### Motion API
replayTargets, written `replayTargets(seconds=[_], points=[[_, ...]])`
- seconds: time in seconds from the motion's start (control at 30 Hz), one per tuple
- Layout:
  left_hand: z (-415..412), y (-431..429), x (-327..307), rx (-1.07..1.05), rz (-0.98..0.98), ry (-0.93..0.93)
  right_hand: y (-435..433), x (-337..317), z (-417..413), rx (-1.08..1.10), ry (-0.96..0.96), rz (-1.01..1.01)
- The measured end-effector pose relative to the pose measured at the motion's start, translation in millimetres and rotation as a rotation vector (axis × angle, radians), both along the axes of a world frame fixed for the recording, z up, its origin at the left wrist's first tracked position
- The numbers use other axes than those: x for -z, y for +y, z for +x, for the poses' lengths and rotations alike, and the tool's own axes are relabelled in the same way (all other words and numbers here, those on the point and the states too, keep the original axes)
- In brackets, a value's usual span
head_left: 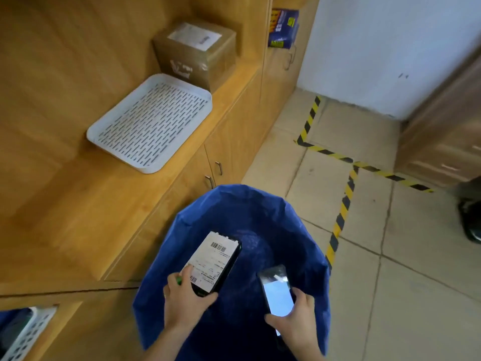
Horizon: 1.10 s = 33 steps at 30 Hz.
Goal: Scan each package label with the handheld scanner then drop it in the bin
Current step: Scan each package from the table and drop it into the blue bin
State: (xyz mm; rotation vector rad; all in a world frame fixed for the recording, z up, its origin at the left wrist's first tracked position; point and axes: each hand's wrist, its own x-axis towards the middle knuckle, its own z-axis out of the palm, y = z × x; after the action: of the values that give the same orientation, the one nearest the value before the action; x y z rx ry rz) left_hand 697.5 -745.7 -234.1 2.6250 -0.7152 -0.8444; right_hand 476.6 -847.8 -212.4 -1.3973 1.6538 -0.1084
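My left hand (186, 300) grips a flat black package (217, 264) by its near end; its white barcode label faces up. The package hangs over the open mouth of the blue-lined bin (307, 225). My right hand (294, 319) holds the handheld scanner (277, 293), a phone-like device with a lit screen, also above the bin and just right of the package. The two do not touch. A brown cardboard box (197, 52) with a white label stands on the wooden counter at the back.
A white perforated tray (152, 123) lies on the wooden counter (78, 204) to the left of the bin. Cabinet doors with handles are below. Yellow-black tape (341, 217) marks the tiled floor. A white basket (28, 334) shows at bottom left.
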Motion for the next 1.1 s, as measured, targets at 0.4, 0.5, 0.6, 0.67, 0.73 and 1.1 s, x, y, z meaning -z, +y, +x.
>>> replayTargets(seconds=[0.4, 0.5, 0.6, 0.67, 0.73, 1.1], points=[[7.0, -58.5, 253.9, 0.0, 0.107, 0.082, -21.2, 254.5, 47.9, 0.115, 0.095, 0.101], [5.7, -62.5, 313.4, 0.006, 0.136, 0.096, -23.1, 310.3, 51.5, 0.119, 0.122, 0.112], [6.9, -64.5, 366.0, 0.009, 0.201, 0.085, -22.2, 361.4, 53.7, 0.08, 0.124, 0.091], [8.2, -66.8, 397.4, -0.003, 0.217, 0.079, -23.1, 391.0, 57.4, 0.062, 0.119, 0.067], [11.1, -69.3, 425.5, -0.017, 0.203, 0.08, -24.6, 414.9, 63.1, 0.034, 0.126, 0.056], [31.2, -77.7, 500.7, -0.081, 0.215, 0.088, -26.9, 478.8, 81.8, 0.05, 0.071, 0.076]])
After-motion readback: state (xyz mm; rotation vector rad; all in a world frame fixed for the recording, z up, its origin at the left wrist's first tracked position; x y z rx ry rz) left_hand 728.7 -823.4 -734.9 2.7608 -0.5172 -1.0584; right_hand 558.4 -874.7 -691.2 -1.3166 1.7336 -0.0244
